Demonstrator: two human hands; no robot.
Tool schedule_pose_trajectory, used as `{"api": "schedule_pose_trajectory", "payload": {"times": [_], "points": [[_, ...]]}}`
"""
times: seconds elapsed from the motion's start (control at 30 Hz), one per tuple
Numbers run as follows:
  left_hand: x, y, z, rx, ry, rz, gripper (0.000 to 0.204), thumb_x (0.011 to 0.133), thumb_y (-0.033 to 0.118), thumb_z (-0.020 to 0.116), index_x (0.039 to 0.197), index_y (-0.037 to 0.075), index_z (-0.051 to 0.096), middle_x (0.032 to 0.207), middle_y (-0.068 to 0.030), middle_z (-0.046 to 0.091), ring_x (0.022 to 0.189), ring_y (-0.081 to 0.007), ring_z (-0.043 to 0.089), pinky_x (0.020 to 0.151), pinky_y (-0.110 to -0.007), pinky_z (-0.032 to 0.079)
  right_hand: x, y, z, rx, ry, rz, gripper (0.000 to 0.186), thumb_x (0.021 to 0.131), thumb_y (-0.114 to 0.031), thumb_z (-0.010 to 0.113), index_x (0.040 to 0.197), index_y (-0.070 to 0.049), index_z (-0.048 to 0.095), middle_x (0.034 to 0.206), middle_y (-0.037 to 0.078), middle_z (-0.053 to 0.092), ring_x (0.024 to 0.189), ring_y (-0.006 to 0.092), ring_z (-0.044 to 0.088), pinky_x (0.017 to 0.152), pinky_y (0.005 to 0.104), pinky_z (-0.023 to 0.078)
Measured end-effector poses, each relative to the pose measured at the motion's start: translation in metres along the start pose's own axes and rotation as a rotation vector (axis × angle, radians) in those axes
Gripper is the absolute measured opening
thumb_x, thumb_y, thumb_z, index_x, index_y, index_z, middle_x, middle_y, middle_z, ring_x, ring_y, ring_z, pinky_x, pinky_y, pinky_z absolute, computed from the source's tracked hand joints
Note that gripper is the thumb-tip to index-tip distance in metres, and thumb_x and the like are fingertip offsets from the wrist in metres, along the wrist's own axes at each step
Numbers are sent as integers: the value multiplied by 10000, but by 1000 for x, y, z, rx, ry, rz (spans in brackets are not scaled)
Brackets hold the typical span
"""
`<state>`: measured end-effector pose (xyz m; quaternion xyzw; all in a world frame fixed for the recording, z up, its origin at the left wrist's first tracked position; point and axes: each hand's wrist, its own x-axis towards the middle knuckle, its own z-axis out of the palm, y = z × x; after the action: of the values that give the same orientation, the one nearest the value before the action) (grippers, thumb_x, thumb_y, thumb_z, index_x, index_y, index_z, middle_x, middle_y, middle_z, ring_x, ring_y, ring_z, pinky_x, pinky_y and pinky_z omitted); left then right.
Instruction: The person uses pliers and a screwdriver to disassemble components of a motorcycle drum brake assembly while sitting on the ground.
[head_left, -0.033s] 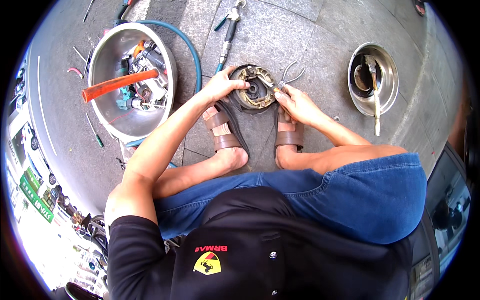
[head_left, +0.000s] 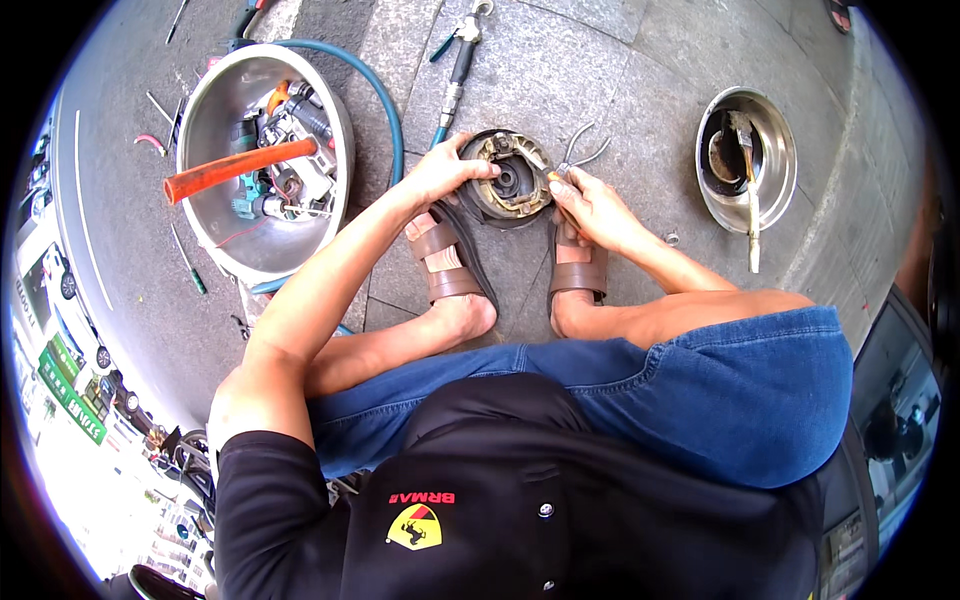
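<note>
A round, dusty brake assembly [head_left: 505,177] with curved shoes and tan linings rests on the paving between my feet. My left hand [head_left: 440,172] is wrapped round its left rim, with the thumb over the top and the other fingers partly hidden. My right hand [head_left: 592,207] is closed on a slim tool [head_left: 553,176] with an orange-tan handle; its tip is at the right edge of the brake assembly, and its exact kind is hard to make out. Just beyond that hand lie pliers [head_left: 588,150] with spread handles.
At the left stands a large metal basin [head_left: 338,190] of power tools, with an orange-handled hammer [head_left: 240,170] across it. An air gun [head_left: 462,60] with a blue hose [head_left: 390,110] lies ahead. A metal bowl [head_left: 785,185] with a brush [head_left: 750,190] stands right; a screwdriver [head_left: 190,262] lies left.
The tool in my right hand has drawn back to the right, from over the inside of the brake assembly to its edge. My left hand stays in place.
</note>
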<state>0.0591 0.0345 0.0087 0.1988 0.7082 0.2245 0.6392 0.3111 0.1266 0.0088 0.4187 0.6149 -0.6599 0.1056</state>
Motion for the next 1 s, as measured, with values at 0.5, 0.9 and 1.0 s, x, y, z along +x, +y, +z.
{"api": "schedule_pose_trajectory", "payload": {"times": [0.5, 0.9, 1.0], "points": [[65, 143, -26, 917, 161, 264, 945, 742, 617, 759, 1390, -14, 485, 890, -191, 697, 638, -215, 689, 511, -308, 569, -54, 35, -72, 225, 229, 183, 446, 983, -484, 557, 1009, -39, 543, 797, 46, 627, 633, 101, 604, 551, 258, 495], [92, 121, 40, 606, -15, 448, 445, 876, 349, 671, 1216, 61, 671, 953, -181, 734, 886, -287, 728, 826, -386, 547, -109, 115, -113, -127, 328, 171, 445, 992, -447, 554, 1128, -24, 542, 880, 57, 621, 720, 138, 600, 623, 308, 493], [79, 110, 0, 513, 170, 410, 265, 907, 229, 655, 1074, 31, 713, 870, -109, 735, 685, -161, 684, 681, -324, 542, -147, 128, -119, -373, 265, 287, 434, 945, -402, 614, 1165, -35, 545, 971, 99, 609, 824, 205, 598, 694, 359, 493]]}}
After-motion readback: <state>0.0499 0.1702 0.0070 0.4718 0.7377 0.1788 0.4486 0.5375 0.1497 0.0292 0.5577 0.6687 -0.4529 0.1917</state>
